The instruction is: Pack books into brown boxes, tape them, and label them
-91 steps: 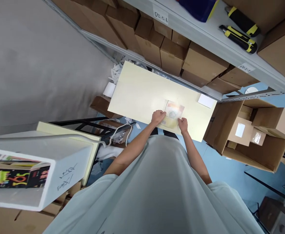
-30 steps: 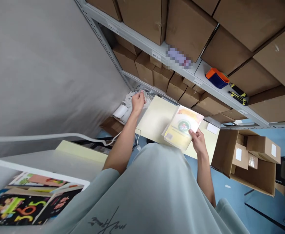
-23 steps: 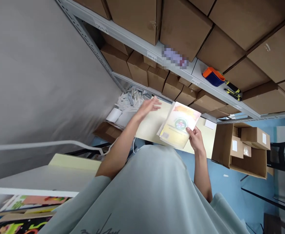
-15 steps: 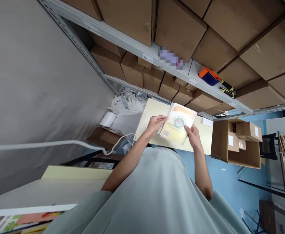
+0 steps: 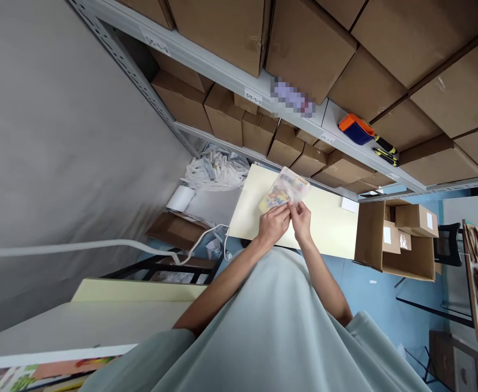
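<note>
A flat, colourful printed packet point(image 5: 285, 189) with a glossy, film-like surface is tilted above the pale yellow tabletop point(image 5: 324, 228). My left hand point(image 5: 274, 224) grips its near edge, fingers curled over. Close beside it, my right hand point(image 5: 300, 219) pinches the same edge near the corner, thumb and fingertips together. The two hands almost touch. Details of the print are too blurred to read, and the packet's underside is hidden. On the tabletop to the right lies a small white card point(image 5: 349, 204).
Shelves packed with cardboard boxes point(image 5: 222, 117) rise in front. An orange and blue holder point(image 5: 355, 129) and yellow-black cutters point(image 5: 386, 157) sit on a ledge. Right stands an open carton point(image 5: 369, 231) with smaller boxes inside. A white cable point(image 5: 133, 239) crosses at left, near a paper roll point(image 5: 181, 199).
The packet has been turned and shows a different, multicoloured face. My right hand has shifted left, from the packet's right side to beside my left hand at the near edge.
</note>
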Demonstrator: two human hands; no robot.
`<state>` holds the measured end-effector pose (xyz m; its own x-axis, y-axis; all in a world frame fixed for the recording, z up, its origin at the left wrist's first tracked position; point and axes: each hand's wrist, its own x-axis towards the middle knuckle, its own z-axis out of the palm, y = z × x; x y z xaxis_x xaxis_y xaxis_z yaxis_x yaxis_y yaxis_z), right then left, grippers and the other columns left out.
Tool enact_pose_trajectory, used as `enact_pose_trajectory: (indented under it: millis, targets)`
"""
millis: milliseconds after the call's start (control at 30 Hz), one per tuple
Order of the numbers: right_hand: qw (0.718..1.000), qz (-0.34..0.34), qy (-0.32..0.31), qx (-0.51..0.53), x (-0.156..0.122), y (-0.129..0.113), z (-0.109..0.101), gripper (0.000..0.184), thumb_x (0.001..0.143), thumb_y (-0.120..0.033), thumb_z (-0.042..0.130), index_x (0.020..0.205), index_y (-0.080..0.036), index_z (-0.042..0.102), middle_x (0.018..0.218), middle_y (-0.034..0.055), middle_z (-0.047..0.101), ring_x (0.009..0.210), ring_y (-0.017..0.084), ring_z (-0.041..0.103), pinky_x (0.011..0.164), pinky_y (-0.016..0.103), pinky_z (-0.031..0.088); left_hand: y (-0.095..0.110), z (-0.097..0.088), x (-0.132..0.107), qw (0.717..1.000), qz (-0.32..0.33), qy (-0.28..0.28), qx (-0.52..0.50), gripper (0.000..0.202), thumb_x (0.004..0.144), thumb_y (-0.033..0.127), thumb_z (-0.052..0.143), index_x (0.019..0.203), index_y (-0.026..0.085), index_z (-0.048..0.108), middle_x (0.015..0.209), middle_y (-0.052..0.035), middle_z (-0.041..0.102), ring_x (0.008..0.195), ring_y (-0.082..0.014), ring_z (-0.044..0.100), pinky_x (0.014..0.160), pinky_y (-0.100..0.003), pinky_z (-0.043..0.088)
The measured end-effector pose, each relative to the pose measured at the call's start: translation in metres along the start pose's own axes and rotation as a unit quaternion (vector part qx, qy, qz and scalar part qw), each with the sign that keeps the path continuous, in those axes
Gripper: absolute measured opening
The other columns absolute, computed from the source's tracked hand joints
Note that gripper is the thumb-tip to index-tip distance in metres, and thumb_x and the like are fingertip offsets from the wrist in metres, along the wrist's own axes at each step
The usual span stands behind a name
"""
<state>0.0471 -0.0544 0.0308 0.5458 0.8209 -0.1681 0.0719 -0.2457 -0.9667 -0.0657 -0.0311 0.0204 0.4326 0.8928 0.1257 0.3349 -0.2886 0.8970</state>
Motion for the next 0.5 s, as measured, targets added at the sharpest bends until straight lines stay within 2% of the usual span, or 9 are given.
enact_pose_trajectory:
  millis: [100,133,200,267,300,367,433,500]
  targets:
    - [0.999,0.034,0.003,-0.008,0.008,0.008,-0.011,0.051,0.086,-0.070,0.074,0.090,-0.019,0.069,0.079,-0.0001,0.070,0.076,0.017,0.062,0.070,0.028,0.054,-0.010,-0.010,0.002,0.998,0.017,-0.029,-0.052,0.028,0.098,0.025,0.066,0.118,0.029,0.086,0.139,-0.0046,0.079,0.126,-0.0285,0.076,0.107,-0.039,0.061]
    - [0.999,0.051,-0.013,-0.005,0.009,0.010,-0.016,0.054,0.084,-0.072,0.074,0.093,-0.019,0.070,0.080,0.0005,0.071,0.077,0.018,0.063,0.070,0.028,0.055,-0.018,-0.015,0.005,0.997,0.004,-0.012,-0.070,0.030,0.099,0.025,0.065,0.120,0.029,0.085,0.139,-0.0046,0.079,0.129,-0.0277,0.074,0.111,-0.039,0.060]
    - [0.995,0.083,-0.050,0.010,0.012,0.014,-0.025,0.060,0.082,-0.075,0.076,0.102,-0.019,0.073,0.082,0.0018,0.074,0.079,0.020,0.066,0.071,0.030,0.057,-0.042,-0.027,0.013,0.993,-0.049,0.061,-0.089,0.032,0.098,0.025,0.065,0.126,0.025,0.082,0.141,-0.0078,0.077,0.136,-0.0282,0.070,0.119,-0.041,0.055]
    - [0.991,0.102,-0.081,0.023,0.014,0.018,-0.031,0.062,0.082,-0.075,0.076,0.109,-0.019,0.075,0.085,0.0034,0.076,0.081,0.021,0.069,0.072,0.032,0.058,-0.073,-0.036,0.022,0.979,-0.124,0.115,-0.115,0.041,0.093,0.030,0.072,0.132,0.020,0.077,0.145,-0.0141,0.073,0.137,-0.0320,0.068,0.118,-0.044,0.054]
    - [0.990,0.107,-0.093,0.026,0.015,0.021,-0.031,0.061,0.083,-0.074,0.076,0.111,-0.020,0.076,0.087,0.0042,0.077,0.082,0.022,0.070,0.073,0.033,0.059,-0.089,-0.038,0.026,0.968,-0.167,0.105,-0.156,0.044,0.091,0.034,0.075,0.132,0.017,0.075,0.140,-0.0166,0.075,0.130,-0.0328,0.072,0.112,-0.044,0.058]
    - [0.987,0.115,-0.109,0.029,0.019,0.029,-0.028,0.060,0.084,-0.073,0.076,0.112,-0.020,0.077,0.090,0.0054,0.079,0.083,0.023,0.072,0.075,0.033,0.059,-0.120,-0.038,0.031,0.936,-0.236,0.047,-0.257,0.047,0.087,0.041,0.077,0.125,0.014,0.075,0.127,-0.0183,0.080,0.117,-0.0331,0.077,0.100,-0.043,0.063]
    - [0.985,0.128,-0.115,0.033,0.026,0.042,-0.018,0.059,0.083,-0.071,0.077,0.110,-0.020,0.077,0.091,0.0058,0.079,0.083,0.023,0.072,0.075,0.034,0.059,-0.146,-0.035,0.034,0.910,-0.275,0.017,-0.311,0.049,0.080,0.040,0.080,0.121,0.014,0.076,0.123,-0.0174,0.081,0.114,-0.0324,0.077,0.097,-0.041,0.063]
    - [0.982,0.153,-0.103,0.035,0.038,0.057,-0.004,0.058,0.079,-0.070,0.080,0.107,-0.020,0.077,0.089,0.0055,0.079,0.083,0.022,0.072,0.075,0.034,0.059,-0.166,-0.033,0.037,0.902,-0.302,0.028,-0.308,0.051,0.073,0.034,0.081,0.121,0.015,0.077,0.124,-0.0156,0.081,0.115,-0.0320,0.077,0.099,-0.040,0.062]
